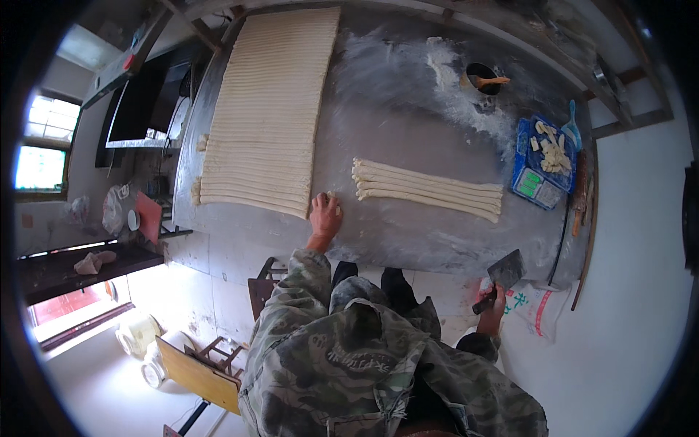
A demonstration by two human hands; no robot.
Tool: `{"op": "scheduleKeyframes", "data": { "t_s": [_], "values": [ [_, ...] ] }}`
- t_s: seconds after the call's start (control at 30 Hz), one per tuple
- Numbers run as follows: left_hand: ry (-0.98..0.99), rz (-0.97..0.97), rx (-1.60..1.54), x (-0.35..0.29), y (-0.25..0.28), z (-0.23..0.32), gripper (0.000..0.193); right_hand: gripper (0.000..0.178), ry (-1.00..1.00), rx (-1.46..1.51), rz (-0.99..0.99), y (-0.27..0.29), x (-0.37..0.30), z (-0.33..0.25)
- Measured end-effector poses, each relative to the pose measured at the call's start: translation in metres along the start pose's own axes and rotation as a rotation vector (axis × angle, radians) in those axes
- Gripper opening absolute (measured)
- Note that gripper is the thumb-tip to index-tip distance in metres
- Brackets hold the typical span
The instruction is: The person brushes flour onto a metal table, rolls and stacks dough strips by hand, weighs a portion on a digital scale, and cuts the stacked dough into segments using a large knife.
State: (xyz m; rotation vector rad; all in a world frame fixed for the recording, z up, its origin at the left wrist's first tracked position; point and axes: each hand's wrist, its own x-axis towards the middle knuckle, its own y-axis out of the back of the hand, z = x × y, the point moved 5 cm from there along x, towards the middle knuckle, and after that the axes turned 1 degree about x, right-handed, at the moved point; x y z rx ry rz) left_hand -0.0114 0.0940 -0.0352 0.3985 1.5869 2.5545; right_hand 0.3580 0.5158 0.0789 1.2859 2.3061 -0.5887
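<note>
My left hand (325,216) rests on the table near its front edge, fingers curled around a small bit of dough (332,195). Just beyond it lies a wide block of long dough strips (262,109), set side by side. To the right of that hand is a smaller group of dough strips (429,189), apart from my fingers. Off the table's front edge, at the right, my right hand (494,312) is closed around the dark handle of a scraper (507,268) with a broad, flat metal blade.
Loose dough pieces (553,156) lie on a blue scale (537,186) at the table's right. A dark pot (484,76) with a wooden-handled tool stands amid scattered flour (444,62). A rolling pin (580,191) lies along the right edge. A wooden stool (196,371) stands lower left.
</note>
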Motion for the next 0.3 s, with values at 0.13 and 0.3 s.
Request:
{"op": "scheduleKeyframes", "data": {
  "t_s": [0.13, 0.3],
  "values": [
    [0.277, 0.06, -0.168, 0.016, 0.007, -0.003, 0.022, 0.015, -0.085, 0.253, 0.026, 0.021, 0.012, 0.012],
    [0.35, -0.02, -0.553, 0.063, -0.03, -0.007, 0.025, 0.02, -0.138, 0.378, 0.017, 0.067, 0.051, 0.048]
  ]
}}
